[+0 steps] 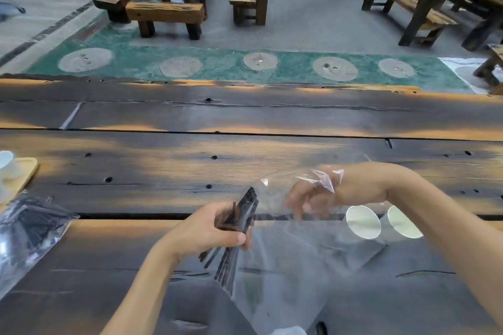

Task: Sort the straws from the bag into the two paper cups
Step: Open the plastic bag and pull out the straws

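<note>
My left hand [209,228] grips a bundle of dark straws [239,223], black and brown, which stick out above and below the fist. A clear plastic bag [294,261] hangs from my right hand [313,198], whose fingers are inside the bag's mouth and hold its film. Two white paper cups [363,221] [404,221] stand side by side on the table behind the bag, under my right wrist, seen partly through the plastic. The straws are at the bag's left edge; whether their lower ends are inside it I cannot tell.
The dark wooden table [245,166] has gaps and holes between planks. A second plastic bag of dark straws [30,231] lies at the left edge. A wooden tray [27,171] with white cups sits far left. Benches stand on the floor beyond.
</note>
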The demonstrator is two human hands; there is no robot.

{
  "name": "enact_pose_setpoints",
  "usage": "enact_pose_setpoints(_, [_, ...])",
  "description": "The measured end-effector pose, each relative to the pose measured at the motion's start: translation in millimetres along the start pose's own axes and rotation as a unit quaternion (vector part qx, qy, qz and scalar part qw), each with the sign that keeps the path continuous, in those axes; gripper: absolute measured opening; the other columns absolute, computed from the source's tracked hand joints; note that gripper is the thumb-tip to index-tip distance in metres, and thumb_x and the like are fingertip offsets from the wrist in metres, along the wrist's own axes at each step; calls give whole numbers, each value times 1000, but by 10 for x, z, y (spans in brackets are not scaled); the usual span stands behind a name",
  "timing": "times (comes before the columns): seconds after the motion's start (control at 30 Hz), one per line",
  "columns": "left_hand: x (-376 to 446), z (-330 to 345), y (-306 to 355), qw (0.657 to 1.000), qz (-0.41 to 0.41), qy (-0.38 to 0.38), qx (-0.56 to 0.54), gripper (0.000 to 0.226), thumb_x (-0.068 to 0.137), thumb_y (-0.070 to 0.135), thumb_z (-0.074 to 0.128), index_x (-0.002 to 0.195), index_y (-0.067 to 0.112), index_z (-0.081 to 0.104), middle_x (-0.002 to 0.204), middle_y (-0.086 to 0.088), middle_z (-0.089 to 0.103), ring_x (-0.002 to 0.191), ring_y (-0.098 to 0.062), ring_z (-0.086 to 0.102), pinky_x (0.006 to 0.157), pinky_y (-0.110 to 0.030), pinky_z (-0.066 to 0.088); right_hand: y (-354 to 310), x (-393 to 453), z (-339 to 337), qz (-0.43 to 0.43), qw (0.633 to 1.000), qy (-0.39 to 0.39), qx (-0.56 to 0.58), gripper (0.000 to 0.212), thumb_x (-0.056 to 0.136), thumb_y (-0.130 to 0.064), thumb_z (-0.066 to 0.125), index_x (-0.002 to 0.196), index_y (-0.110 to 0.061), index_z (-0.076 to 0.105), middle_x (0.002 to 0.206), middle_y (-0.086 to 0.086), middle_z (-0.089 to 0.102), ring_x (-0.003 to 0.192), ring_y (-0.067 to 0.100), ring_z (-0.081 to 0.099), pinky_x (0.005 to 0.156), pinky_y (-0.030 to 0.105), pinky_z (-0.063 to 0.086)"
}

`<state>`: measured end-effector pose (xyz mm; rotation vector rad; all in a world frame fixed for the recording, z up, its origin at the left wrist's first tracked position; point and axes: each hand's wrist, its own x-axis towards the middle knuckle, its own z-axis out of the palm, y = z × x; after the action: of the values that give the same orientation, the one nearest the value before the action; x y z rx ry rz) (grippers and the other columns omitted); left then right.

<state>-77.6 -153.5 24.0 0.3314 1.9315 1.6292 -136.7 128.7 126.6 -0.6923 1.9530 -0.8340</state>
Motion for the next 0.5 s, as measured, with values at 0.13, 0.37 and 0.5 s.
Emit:
enact_pose_setpoints(0.13, [26,15,48,1000,-3,-16,-9,25,88,5,71,107,-4,57,91,-12,75,90,-26,70,82,-29,52,28,48,55,1,986,-19,167,29,101,-2,44,106,-15,69,111,4,73,91,27,72,80,40,57])
enact_pose_setpoints(0.37, [81,62,74,1000,1,-21,9,27,87,5,72,112,13,65,98,1,74,96,-15,69,84,-26,49,139,228,180,93,959,-189,190,51,101,6,29,141,-19,46,134,22,58,91,39,71,60,34,61])
enact_pose_setpoints(0.5, [120,74,76,1000,5,-22,8,39,86,5,73,122,13,62,117,0,71,112,-16,66,94,-25,49,231,353,355,81,953,-160,242,40,96,3,36,135,1,46,126,24,59,95,24,70,67,29,59])
